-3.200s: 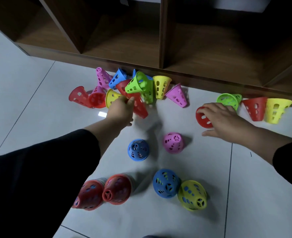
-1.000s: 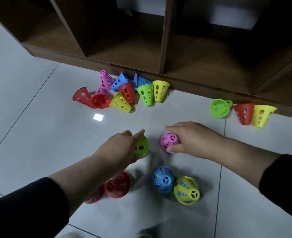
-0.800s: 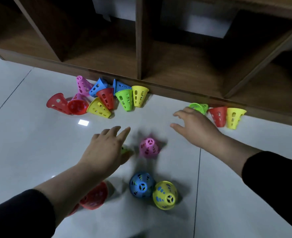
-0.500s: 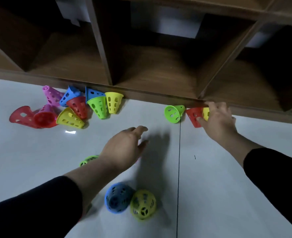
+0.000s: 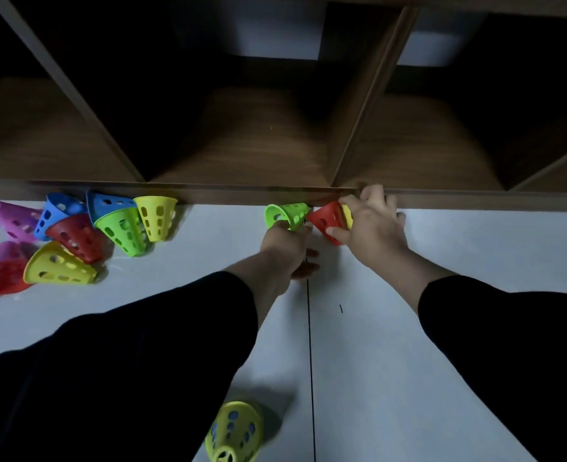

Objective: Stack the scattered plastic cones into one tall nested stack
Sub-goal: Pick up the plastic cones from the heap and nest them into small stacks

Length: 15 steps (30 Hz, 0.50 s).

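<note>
Cones lie in three places relative to the fingers: a heap (image 5: 75, 241) of many colours well to the left of both hands against the shelf foot, a green cone (image 5: 287, 215) and a red cone (image 5: 327, 221) directly at the fingertips, and one yellow cone (image 5: 235, 431) near the person, below the forearms.

Step in hand, as judged: collecting the pair nearest the shelf, not yet nesting.

- Right hand (image 5: 370, 225): fingers curled over the red cone, thumb under its side, gripping it. A yellow rim (image 5: 347, 212) shows just behind the fingers; whether that cone sits nested with the red one cannot be told.
- Left hand (image 5: 287, 251): fingertips touch the green cone at its wide end. Whether they close round it cannot be told; the back of the hand hides them.

Next move, as judged: lift both cones away from the shelf edge, turn the mouths the same way, and slide one over the other squarely, since the perforated walls may snag.

Surface: pale tiled floor (image 5: 458, 345) with a dark grout line between the hands. Behind the fingers stands a dark wooden shelf unit (image 5: 262, 145) with open compartments. Lighting is dim.
</note>
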Available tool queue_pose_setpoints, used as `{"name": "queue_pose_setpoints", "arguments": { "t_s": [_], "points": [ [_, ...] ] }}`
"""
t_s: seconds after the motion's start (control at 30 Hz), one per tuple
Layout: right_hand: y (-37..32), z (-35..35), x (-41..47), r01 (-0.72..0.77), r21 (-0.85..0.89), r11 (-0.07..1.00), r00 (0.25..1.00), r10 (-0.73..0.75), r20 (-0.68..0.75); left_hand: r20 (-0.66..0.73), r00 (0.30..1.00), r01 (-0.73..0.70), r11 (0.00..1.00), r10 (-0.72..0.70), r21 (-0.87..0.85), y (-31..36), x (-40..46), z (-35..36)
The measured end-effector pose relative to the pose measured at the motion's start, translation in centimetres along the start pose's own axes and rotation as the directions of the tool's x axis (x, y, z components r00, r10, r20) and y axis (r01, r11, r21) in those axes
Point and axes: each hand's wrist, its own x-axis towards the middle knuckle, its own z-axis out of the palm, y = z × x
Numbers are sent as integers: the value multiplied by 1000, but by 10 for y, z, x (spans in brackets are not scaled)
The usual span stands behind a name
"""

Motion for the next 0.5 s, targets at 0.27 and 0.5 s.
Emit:
{"name": "queue_pose_setpoints", "arguments": {
  "t_s": [0.27,0.5],
  "points": [
    [-3,15,-9,45,14,999,996,-43,-78,-138,990,-26,999,21,-30,-2,12,-7],
    [-22,30,-15,51,-225,973,987,-83,-136,-163,969,-207,971,186,-122,-25,-7,-55]
  ]
}}
